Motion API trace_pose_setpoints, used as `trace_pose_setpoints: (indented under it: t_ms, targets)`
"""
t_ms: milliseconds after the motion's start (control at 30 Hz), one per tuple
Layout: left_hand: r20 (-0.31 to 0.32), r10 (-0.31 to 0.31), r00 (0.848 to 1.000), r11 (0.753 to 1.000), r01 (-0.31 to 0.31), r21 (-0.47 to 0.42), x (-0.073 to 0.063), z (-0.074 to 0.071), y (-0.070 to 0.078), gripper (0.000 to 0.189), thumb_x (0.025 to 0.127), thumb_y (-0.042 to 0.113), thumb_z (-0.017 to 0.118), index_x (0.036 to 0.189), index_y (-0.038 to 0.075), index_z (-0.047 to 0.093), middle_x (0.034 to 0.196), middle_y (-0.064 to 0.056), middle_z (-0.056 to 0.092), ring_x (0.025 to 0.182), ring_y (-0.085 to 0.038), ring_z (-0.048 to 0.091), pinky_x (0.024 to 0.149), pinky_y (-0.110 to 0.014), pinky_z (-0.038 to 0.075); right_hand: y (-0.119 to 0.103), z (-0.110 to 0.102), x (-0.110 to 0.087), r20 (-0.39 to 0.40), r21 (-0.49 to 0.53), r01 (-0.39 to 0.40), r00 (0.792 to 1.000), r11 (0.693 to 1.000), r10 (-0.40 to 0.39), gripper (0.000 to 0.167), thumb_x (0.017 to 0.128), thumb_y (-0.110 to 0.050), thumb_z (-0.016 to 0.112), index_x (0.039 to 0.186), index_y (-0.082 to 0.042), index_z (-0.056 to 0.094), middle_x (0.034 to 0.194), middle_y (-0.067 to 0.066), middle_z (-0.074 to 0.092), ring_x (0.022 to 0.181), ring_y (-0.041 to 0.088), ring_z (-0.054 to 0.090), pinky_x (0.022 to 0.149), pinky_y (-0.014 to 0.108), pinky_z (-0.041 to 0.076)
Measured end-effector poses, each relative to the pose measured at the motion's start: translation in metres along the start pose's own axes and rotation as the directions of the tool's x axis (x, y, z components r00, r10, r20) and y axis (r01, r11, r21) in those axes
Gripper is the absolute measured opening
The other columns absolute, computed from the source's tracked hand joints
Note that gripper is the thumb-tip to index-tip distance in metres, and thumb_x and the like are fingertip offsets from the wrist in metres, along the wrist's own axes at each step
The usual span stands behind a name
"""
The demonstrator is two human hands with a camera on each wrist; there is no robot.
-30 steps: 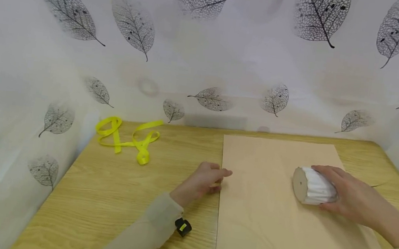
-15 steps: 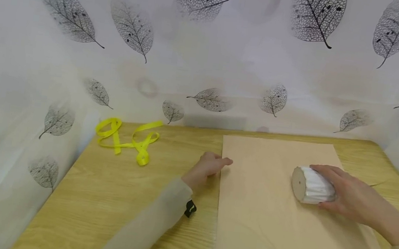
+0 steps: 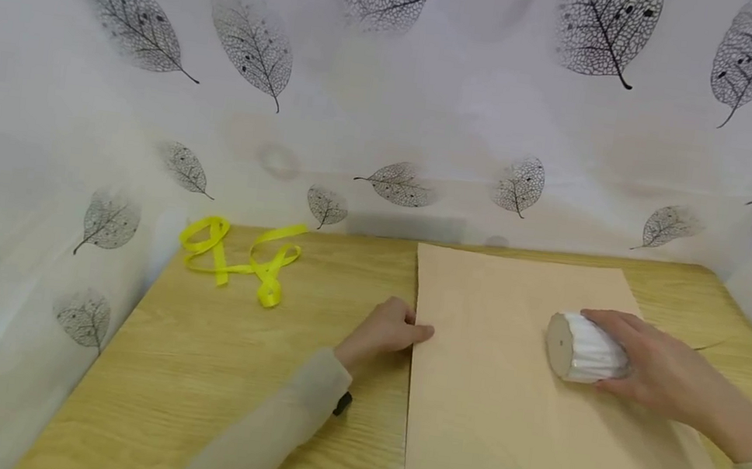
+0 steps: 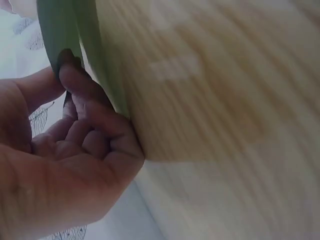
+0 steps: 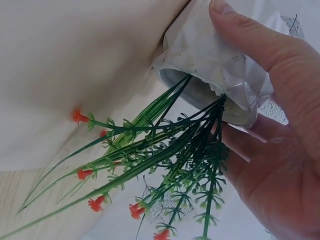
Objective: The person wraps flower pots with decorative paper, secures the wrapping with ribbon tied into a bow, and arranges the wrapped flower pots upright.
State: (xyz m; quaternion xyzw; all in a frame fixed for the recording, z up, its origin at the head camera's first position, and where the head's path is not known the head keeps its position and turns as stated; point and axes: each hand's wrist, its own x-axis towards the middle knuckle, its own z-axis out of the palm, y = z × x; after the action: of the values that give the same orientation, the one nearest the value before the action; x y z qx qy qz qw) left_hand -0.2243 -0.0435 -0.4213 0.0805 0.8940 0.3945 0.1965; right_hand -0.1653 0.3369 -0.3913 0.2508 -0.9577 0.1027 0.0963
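Note:
A large tan sheet of paper (image 3: 486,428) lies on the wooden table. My left hand (image 3: 388,330) pinches its left edge, thumb on top and fingers beneath. That edge bends up a little, and in the left wrist view the paper (image 4: 57,30) looks dull green between thumb and forefinger. My right hand (image 3: 669,372) grips a white ridged flowerpot (image 3: 597,352) tipped on its side over the sheet, its flat base facing left. From the pot's mouth, in the right wrist view, an artificial plant (image 5: 170,140) with green leaves and red flowers sticks out; the head view hides it.
A tangled yellow ribbon (image 3: 266,272) lies at the table's back left. Wooden tabletop (image 3: 225,372) extends left of the paper. A pale leaf-printed cloth (image 3: 392,103) hangs behind the table and along its sides.
My left fingers have gone under the paper's left edge and lifted it slightly. The pot in my right hand has shifted slightly left.

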Motion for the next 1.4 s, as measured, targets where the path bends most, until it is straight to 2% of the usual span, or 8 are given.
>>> trace_pose_setpoints:
  t_ms: [267,500,667,800,1000,1200,1300,1400]
  targets:
    - [-0.004,-0.034,0.999,0.998,0.034,0.059,-0.008,-0.026,-0.02,0.046,0.098,0.033,0.069,0.059,0.015,0.051,0.055,0.005,0.038,0.054,-0.012,0.035,0.05,-0.026,0.03,-0.028,0.003,0.02,0.065,0.029,0.007,0.998,1.0,-0.009,0.093,0.067,-0.032,0.096,0.145,-0.009,0.049,0.13,0.023,0.063,0.102,0.036,0.068,0.076,0.054,0.058]
    - [-0.007,-0.049,0.999,0.995,0.049,0.082,-0.023,-0.052,-0.043,0.047,0.096,0.032,0.07,0.058,0.015,0.05,0.055,0.005,0.036,0.053,-0.011,0.034,0.05,-0.024,0.029,-0.055,0.01,0.037,0.053,0.025,0.075,0.996,0.997,-0.076,0.094,0.069,-0.034,0.095,0.147,-0.006,0.05,0.132,0.021,0.063,0.105,0.035,0.068,0.083,0.053,0.058]
    - [0.001,-0.066,0.998,0.995,0.065,0.082,-0.034,-0.071,-0.058,0.044,0.097,0.031,0.069,0.06,0.014,0.053,0.056,0.005,0.037,0.053,-0.011,0.034,0.051,-0.024,0.029,-0.074,0.016,0.048,0.035,0.015,0.115,0.993,0.993,-0.115,0.098,0.068,-0.037,0.095,0.149,-0.005,0.05,0.132,0.021,0.063,0.105,0.034,0.069,0.082,0.051,0.06]
    - [-0.017,-0.089,0.996,0.992,0.09,0.094,-0.042,-0.085,-0.073,0.042,0.098,0.031,0.068,0.061,0.014,0.054,0.056,0.006,0.036,0.054,-0.01,0.034,0.051,-0.023,0.029,-0.091,0.02,0.06,0.058,0.024,0.126,0.99,0.992,-0.127,0.099,0.072,-0.04,0.093,0.152,-0.005,0.046,0.135,0.022,0.063,0.109,0.037,0.069,0.081,0.052,0.06]
    - [-0.025,-0.133,0.991,0.991,0.134,0.02,-0.055,-0.1,-0.088,0.043,0.098,0.028,0.068,0.062,0.013,0.051,0.057,0.005,0.036,0.057,-0.011,0.034,0.055,-0.024,0.029,-0.111,0.026,0.071,0.068,0.029,0.172,0.982,0.985,-0.174,0.101,0.074,-0.041,0.091,0.154,-0.003,0.041,0.14,0.026,0.06,0.115,0.043,0.067,0.085,0.053,0.06]
    - [-0.03,-0.171,0.985,0.984,0.169,-0.059,-0.064,-0.106,-0.092,0.038,0.1,0.035,0.066,0.07,0.013,0.056,0.065,0.003,0.045,0.065,-0.013,0.043,0.061,-0.026,0.037,-0.115,0.031,0.074,0.03,0.006,0.209,0.977,0.978,-0.209,0.1,0.076,-0.039,0.09,0.153,0.0,0.041,0.142,0.029,0.058,0.114,0.045,0.067,0.083,0.053,0.061]
    - [-0.058,-0.165,0.985,0.981,0.157,-0.117,-0.065,-0.109,-0.091,0.035,0.1,0.036,0.065,0.077,0.012,0.061,0.07,0.003,0.049,0.07,-0.013,0.046,0.065,-0.026,0.041,-0.114,0.031,0.075,0.033,0.014,0.221,0.975,0.975,-0.221,0.098,0.079,-0.037,0.089,0.154,0.002,0.039,0.144,0.03,0.055,0.115,0.046,0.066,0.083,0.052,0.061]
    - [-0.094,-0.135,0.986,0.977,0.116,-0.181,-0.063,-0.112,-0.088,0.032,0.1,0.036,0.065,0.082,0.01,0.063,0.072,0.003,0.051,0.071,-0.013,0.048,0.068,-0.026,0.045,-0.113,0.031,0.076,0.042,0.026,0.227,0.973,0.973,-0.228,0.096,0.082,-0.035,0.086,0.154,0.005,0.037,0.147,0.031,0.052,0.115,0.046,0.066,0.083,0.052,0.061]
